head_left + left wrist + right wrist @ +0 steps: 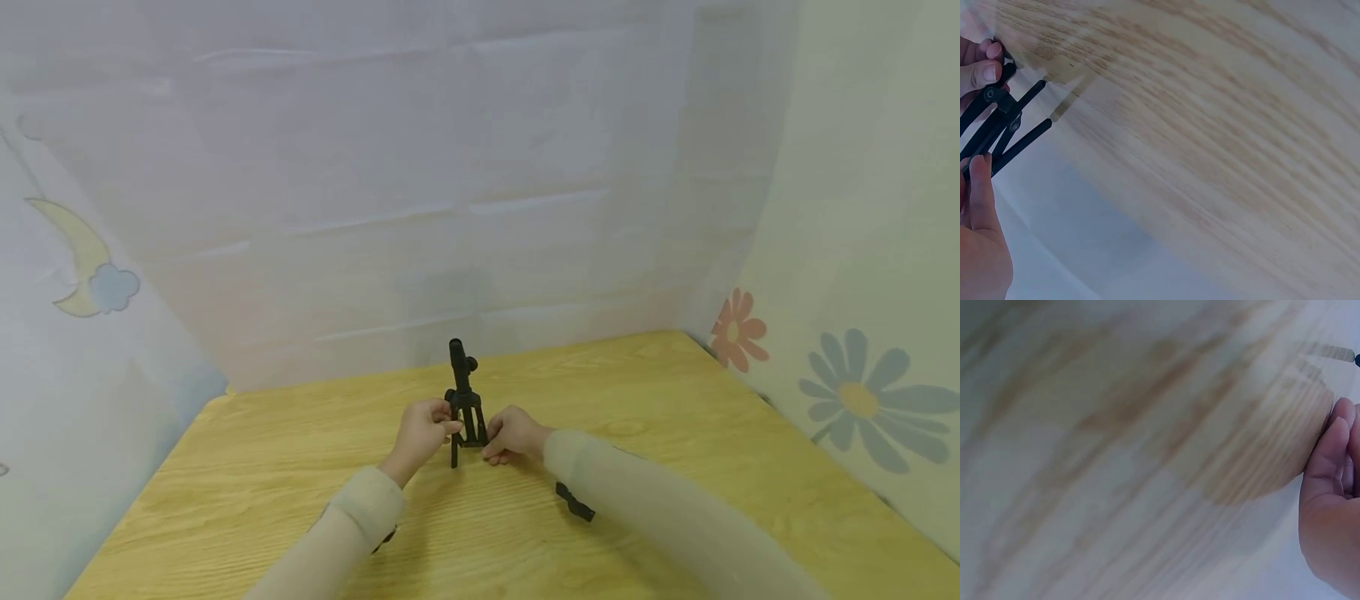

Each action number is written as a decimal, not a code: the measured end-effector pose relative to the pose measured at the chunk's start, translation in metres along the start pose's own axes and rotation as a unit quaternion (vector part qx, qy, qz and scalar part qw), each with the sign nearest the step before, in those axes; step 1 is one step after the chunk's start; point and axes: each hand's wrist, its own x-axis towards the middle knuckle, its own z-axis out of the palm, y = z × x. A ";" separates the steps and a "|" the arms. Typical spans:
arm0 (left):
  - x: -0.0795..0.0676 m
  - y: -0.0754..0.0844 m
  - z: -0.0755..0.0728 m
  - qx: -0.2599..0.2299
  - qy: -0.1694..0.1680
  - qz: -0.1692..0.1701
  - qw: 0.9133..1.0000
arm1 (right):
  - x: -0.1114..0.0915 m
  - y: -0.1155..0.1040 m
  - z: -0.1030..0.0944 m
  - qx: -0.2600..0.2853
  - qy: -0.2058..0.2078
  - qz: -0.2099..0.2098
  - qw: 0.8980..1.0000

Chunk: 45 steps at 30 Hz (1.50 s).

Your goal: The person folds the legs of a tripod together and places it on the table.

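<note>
The curled left hand (420,428) and right hand (517,433) are pinching a thin-legged, matte black tripod (466,401) at its nine and four o'clock, over a grainy yellow wooden table (480,533).

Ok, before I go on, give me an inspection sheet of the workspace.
Surface: wood-grain table.
Job's things: black tripod, roughly upright, between both hands.
Clutter: nothing certain; a dark item shows by the right sleeve, possibly worn.
Left hand: grips the tripod.
Right hand: pinches a lower part of the tripod.
Cables: nothing seen.
Surroundings: pale walls, with a moon at left and flowers at right.
</note>
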 end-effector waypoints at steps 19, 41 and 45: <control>0.003 0.002 -0.001 0.061 -0.011 0.017 0.998 | -0.006 0.006 -0.006 -0.026 -0.071 -0.091 0.993; 0.000 -0.002 -0.011 0.058 -0.024 0.011 0.998 | 0.007 0.002 0.002 -0.034 -0.102 -0.039 0.993; 0.003 -0.003 -0.013 0.055 -0.028 0.009 0.998 | 0.007 -0.001 0.002 -0.089 -0.118 -0.052 0.988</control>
